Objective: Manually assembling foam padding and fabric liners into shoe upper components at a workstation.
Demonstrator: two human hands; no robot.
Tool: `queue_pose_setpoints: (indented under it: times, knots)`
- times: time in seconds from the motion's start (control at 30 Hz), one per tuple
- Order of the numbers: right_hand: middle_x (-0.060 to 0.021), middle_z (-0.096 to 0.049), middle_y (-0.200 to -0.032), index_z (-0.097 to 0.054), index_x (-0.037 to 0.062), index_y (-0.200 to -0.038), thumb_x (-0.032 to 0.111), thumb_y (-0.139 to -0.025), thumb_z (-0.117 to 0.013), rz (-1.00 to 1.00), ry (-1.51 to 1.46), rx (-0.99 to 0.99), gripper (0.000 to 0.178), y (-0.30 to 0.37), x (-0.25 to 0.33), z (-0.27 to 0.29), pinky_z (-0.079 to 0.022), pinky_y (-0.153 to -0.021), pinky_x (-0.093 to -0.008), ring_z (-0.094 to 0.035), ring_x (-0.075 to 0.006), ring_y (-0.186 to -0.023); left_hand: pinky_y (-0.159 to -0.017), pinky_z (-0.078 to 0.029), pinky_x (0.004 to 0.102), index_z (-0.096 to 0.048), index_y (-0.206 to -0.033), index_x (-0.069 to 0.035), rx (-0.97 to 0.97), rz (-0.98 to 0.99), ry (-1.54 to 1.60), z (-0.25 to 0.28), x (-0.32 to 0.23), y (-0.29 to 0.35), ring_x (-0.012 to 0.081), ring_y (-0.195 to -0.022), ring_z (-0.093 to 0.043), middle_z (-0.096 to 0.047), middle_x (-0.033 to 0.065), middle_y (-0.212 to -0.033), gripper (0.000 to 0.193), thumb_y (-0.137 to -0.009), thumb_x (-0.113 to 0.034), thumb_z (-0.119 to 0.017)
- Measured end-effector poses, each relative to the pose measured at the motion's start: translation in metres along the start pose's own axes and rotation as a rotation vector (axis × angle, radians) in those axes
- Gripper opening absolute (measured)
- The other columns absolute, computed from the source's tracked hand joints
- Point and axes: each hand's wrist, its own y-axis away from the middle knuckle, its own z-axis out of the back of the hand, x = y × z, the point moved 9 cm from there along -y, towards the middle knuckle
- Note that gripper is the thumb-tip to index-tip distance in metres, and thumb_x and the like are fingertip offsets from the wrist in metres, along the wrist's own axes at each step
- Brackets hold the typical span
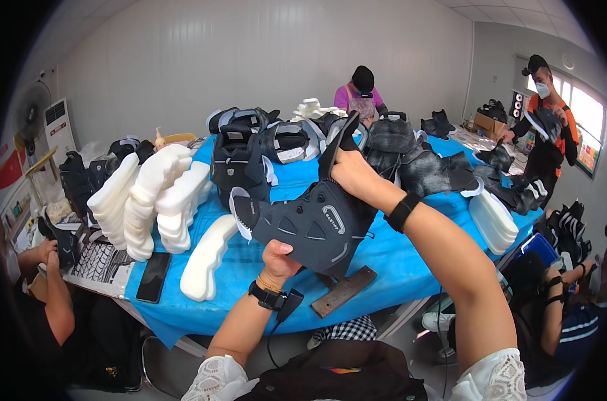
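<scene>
A dark grey and black shoe upper (310, 227) is held up over the front of the table, its white-edged end pointing left. My left hand (278, 262) grips its lower edge from below, the thumb lying on the outer side. At the raised black collar, my right hand (347, 168) has hold of the upper, its fingers mostly hidden behind the dark material. Below the upper, a brown flat bar (344, 292) rests on the blue table cover (243, 304). Left of my left hand lies a wavy white foam piece (206, 260).
Stacks of white foam pieces (143, 197) stand left, near a black phone (154, 277). More dark shoe uppers (240, 160) line the table's far side. Another foam stack (492, 224) sits right. Co-workers are at the back (362, 100), right and both near sides.
</scene>
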Motion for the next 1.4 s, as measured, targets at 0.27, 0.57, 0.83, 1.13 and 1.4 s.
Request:
queue_pose_setpoints:
  times: [0.27,0.57,0.83,1.13,1.4]
  knots:
    - [-0.0197,-0.059,-0.077,-0.061,-0.0026,-0.070,0.004,-0.072,-0.057,0.140,0.142,0.113,0.009,0.018,0.022,0.000,-0.051,-0.068,-0.0409,-0.061,-0.0349,-0.077,-0.105,-0.041,0.0484,-0.045,-0.132,0.006,-0.112,0.031,0.164,0.001,0.004,-0.001,0.0377,-0.119,-0.053,-0.055,0.0211,-0.129,0.078,-0.058,-0.019,-0.050]
    - [-0.0193,-0.057,-0.078,-0.056,-0.0048,-0.074,0.000,-0.076,-0.055,-0.003,0.057,0.045,0.005,0.027,0.032,0.016,-0.047,-0.065,-0.0403,-0.058,-0.0368,-0.074,-0.103,-0.043,0.0499,-0.045,-0.130,0.006,-0.204,0.092,0.166,0.009,0.008,-0.001,0.0398,-0.116,-0.055,-0.055,0.0230,-0.127,0.079,-0.056,-0.021,-0.049]
    - [-0.0285,-0.061,-0.083,-0.059,-0.0038,-0.089,0.009,-0.084,-0.051,-0.314,-0.101,-0.058,0.016,0.005,0.024,0.045,-0.049,-0.067,-0.0501,-0.060,-0.0448,-0.076,-0.104,-0.043,0.0437,-0.048,-0.128,0.007,0.005,0.026,0.139,0.019,0.008,0.007,0.0336,-0.117,-0.056,-0.058,0.0184,-0.126,0.066,-0.064,-0.010,-0.048]
    - [-0.0249,-0.058,-0.079,-0.056,-0.0050,-0.082,0.005,-0.084,-0.051,-0.129,-0.105,-0.091,0.012,0.006,0.027,0.037,-0.047,-0.063,-0.0476,-0.058,-0.0443,-0.074,-0.103,-0.042,0.0411,-0.051,-0.126,0.008,0.149,0.091,0.070,0.017,0.013,0.012,0.0312,-0.117,-0.056,-0.060,0.0164,-0.124,0.059,-0.069,-0.006,-0.049]
    - [-0.0253,-0.054,-0.077,-0.053,-0.0086,-0.082,0.002,-0.086,-0.049,-0.108,-0.140,-0.069,0.012,0.028,0.024,0.017,-0.046,-0.067,-0.0400,-0.054,-0.0416,-0.073,-0.105,-0.042,0.0443,-0.047,-0.130,0.005,0.032,0.071,0.065,0.009,0.014,0.020,0.0337,-0.119,-0.055,-0.057,0.0181,-0.127,0.071,-0.061,-0.007,-0.050]
